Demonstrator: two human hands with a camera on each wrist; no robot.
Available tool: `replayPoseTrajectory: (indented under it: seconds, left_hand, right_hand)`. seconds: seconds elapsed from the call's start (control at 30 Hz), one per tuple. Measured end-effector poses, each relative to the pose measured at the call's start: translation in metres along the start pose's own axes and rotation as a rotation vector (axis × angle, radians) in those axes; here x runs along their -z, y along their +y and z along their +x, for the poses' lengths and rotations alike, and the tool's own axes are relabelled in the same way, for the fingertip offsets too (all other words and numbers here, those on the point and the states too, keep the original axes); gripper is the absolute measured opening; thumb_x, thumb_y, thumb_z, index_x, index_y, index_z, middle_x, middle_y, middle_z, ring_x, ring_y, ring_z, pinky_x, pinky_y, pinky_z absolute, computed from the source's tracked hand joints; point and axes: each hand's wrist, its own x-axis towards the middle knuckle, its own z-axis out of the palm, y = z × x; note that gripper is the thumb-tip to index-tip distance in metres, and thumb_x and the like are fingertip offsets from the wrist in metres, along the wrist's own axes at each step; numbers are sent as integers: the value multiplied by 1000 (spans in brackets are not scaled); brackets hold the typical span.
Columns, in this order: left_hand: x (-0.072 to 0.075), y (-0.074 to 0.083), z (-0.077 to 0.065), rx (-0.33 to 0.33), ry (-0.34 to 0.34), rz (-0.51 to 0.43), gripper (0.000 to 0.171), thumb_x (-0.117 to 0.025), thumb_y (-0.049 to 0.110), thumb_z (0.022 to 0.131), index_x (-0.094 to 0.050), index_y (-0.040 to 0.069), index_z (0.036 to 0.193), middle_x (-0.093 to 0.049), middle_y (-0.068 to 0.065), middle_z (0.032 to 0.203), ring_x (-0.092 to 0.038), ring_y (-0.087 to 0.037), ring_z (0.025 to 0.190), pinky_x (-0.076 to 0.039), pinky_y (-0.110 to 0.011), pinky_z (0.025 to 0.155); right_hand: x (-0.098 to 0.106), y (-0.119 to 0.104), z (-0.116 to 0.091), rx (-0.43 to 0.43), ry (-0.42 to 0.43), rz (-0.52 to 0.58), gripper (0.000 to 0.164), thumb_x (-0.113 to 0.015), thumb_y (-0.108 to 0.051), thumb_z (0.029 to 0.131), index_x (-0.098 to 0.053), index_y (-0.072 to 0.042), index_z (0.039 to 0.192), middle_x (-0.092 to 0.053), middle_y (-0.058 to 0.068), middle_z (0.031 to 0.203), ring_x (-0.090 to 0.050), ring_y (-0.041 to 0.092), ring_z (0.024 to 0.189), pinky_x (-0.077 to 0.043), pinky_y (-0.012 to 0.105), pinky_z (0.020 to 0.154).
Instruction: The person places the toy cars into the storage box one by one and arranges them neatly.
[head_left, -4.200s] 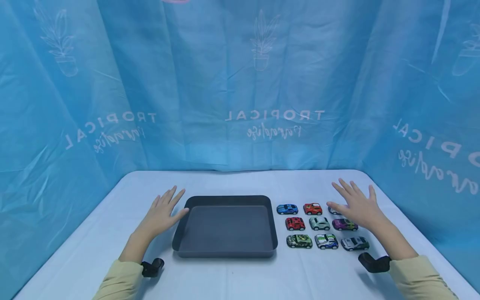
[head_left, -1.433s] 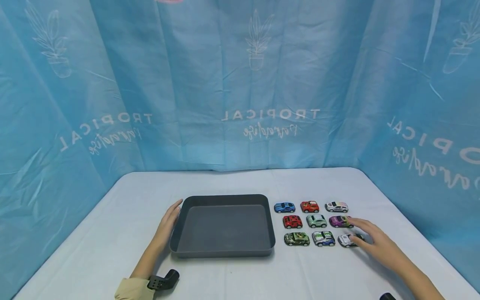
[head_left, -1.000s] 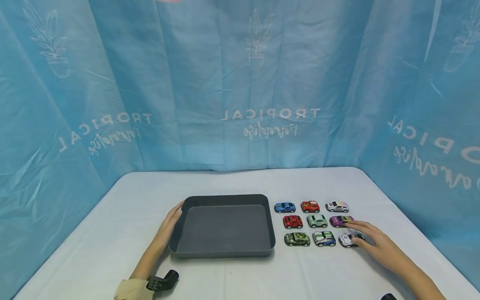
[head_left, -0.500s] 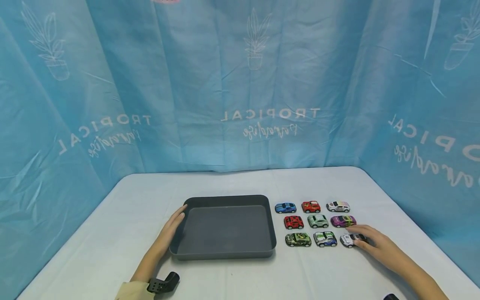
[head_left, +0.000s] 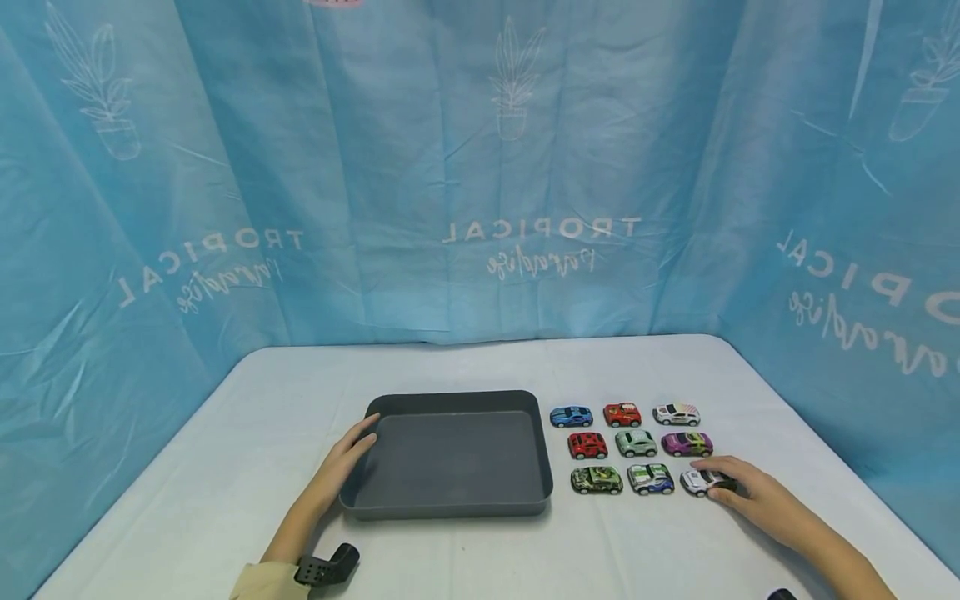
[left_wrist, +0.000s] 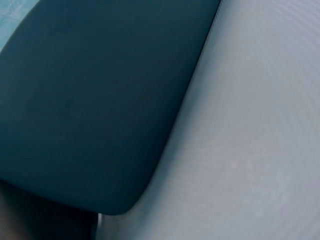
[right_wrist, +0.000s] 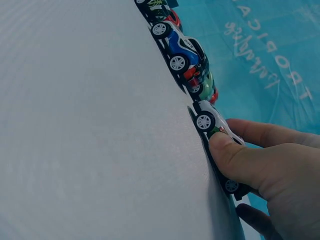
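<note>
My right hand (head_left: 768, 498) pinches a silver-white toy car (head_left: 695, 481) at the near right of a group of toy cars. In the right wrist view the thumb presses the near side of that car (right_wrist: 205, 112), with a finger behind its far side; its wheels are close to the tabletop. My left hand (head_left: 333, 471) lies at the left side of a dark grey rectangular tray (head_left: 465, 458), its fairly straight fingers reaching over the rim. The left wrist view shows the tray's outer wall (left_wrist: 90, 110), and the fingers are mostly hidden there.
Several other cars stand in rows right of the tray, among them a purple car (head_left: 687, 443), a white-green-blue car (head_left: 651, 478), a mint car (head_left: 636, 442) and a camouflage-green car (head_left: 596, 479). A blue curtain (head_left: 480, 183) hangs behind the white table (head_left: 300, 383).
Both hands have come down from above the table, the left to the tray's rim, the right to the silver-white car. The right thumb and fingers have closed in on that car.
</note>
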Motion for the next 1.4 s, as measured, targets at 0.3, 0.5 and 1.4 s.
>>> replayPoseTrajectory:
  seconds: [0.3, 0.5, 1.4]
  left_hand:
    - [1, -2, 2, -14, -4, 2, 52, -37, 36, 96, -27, 15, 143, -16, -17, 152, -10, -41, 139, -10, -63, 109]
    - [2, -2, 2, -21, -5, -2, 52, -37, 35, 96, -27, 14, 143, -16, -17, 152, -9, -41, 139, -10, -63, 109]
    - [2, -1, -1, -30, -16, 3, 51, -37, 33, 96, -28, 13, 142, -17, -17, 151, -10, -41, 139, -12, -62, 109]
  right_hand:
    - [3, 1, 2, 38, -43, -41, 36, -65, -18, 80, -61, -10, 114, -62, 8, 111, -48, -9, 103, -50, 29, 82]
    - [3, 1, 3, 57, -55, -33, 36, -66, -14, 78, -60, -9, 113, -62, 9, 110, -50, -6, 102, -50, 29, 81]
    - [2, -3, -1, 98, 99, -82, 37, -66, -18, 80, -60, -11, 115, -63, 7, 104, -51, -2, 98, -49, 32, 81]
